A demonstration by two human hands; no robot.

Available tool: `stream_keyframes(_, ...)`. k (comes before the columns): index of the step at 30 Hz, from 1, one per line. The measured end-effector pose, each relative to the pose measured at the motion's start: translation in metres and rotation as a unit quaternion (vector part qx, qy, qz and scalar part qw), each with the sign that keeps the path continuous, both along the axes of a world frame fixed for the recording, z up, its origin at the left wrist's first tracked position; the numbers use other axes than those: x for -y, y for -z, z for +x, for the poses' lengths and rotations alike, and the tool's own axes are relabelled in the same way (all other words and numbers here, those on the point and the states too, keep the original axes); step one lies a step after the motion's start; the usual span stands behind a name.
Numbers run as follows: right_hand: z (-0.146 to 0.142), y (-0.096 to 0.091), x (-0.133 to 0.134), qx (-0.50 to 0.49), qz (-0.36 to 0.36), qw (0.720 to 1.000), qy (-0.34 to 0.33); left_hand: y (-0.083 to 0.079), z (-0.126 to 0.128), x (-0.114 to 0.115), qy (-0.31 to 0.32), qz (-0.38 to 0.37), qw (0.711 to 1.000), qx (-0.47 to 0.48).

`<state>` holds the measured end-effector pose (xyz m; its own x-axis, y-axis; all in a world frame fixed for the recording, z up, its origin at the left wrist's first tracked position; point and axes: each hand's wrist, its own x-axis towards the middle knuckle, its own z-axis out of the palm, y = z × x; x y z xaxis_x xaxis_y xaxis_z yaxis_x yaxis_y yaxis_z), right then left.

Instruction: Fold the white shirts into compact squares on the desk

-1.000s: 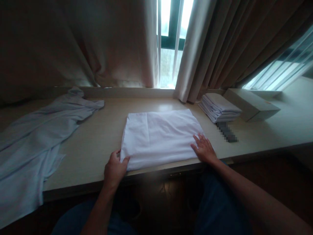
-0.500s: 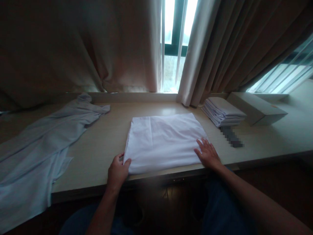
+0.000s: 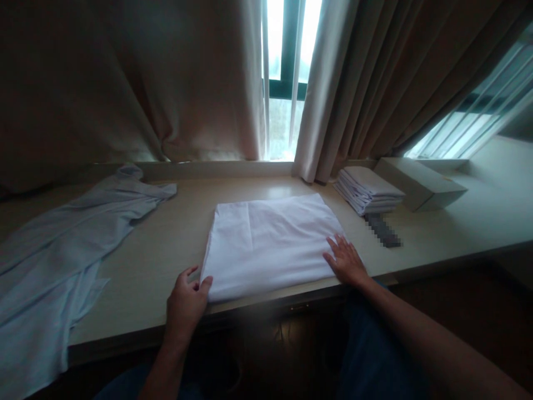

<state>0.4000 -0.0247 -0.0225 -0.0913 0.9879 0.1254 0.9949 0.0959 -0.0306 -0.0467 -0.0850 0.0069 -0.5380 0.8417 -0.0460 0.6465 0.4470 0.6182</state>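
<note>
A folded white cloth lies flat near the table's front edge, with shallow wrinkles on top and layered edges along its left side. At its near left corner is my left hand, its thumb touching the corner and its index finger apart from the cloth's side. My right hand rests palm down on the near right part of the cloth, fingers spread. What lies under my right palm is hidden.
Loose, crumpled white fabric spreads over the table's left side and hangs off the front. To the right stand a stack of folded white cloths, a blurred-out dark object and a pale box. Curtains hang behind the table.
My left index finger has moved away from the cloth's side edge, while the thumb stays at the corner. My right hand keeps its place on the cloth. The view has shifted slightly right.
</note>
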Motion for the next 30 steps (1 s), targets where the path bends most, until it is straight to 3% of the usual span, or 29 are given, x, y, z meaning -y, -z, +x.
stream_keyframes(12, 0.0, 0.0, -0.001, -0.005, -0.004, 1.0, 0.002, 0.01, -0.004, -0.01, 0.018, -0.056, 0.997, -0.041)
stream_keyframes(14, 0.001, 0.001, -0.001, -0.005, -0.003, 1.0, 0.002, 0.007, -0.001, -0.007, 0.0, -0.031, 0.997, -0.066)
stream_keyframes(16, 0.001, 0.001, -0.001, -0.006, -0.004, 1.0, 0.0, 0.003, 0.008, -0.002, -0.008, 0.051, 0.99, -0.129)
stream_keyframes(18, 0.0, 0.001, -0.001, -0.008, -0.009, 1.0, 0.001, 0.0, 0.027, 0.004, 0.039, 0.159, 0.966, -0.199)
stream_keyframes(20, 0.0, -0.001, -0.001, -0.011, -0.015, 1.0, 0.001, -0.002, 0.055, 0.009, 0.153, 0.231, 0.931, -0.236)
stream_keyframes(22, 0.0, -0.002, -0.001, -0.011, -0.02, 1.0, 0.002, -0.003, 0.087, 0.014, 0.279, 0.246, 0.894, -0.249)
stream_keyframes(24, 0.0, -0.002, -0.001, -0.009, -0.018, 1.0, 0.004, -0.002, 0.114, 0.015, 0.356, 0.225, 0.867, -0.265)
stream_keyframes(27, -0.001, -0.001, -0.001, -0.003, -0.016, 1.0, 0.008, 0.003, 0.136, 0.013, 0.394, 0.187, 0.856, -0.279)
stream_keyframes(30, -0.001, -0.001, -0.001, 0.002, -0.02, 1.0, 0.009, 0.012, 0.136, 0.01, 0.395, 0.162, 0.859, -0.282)
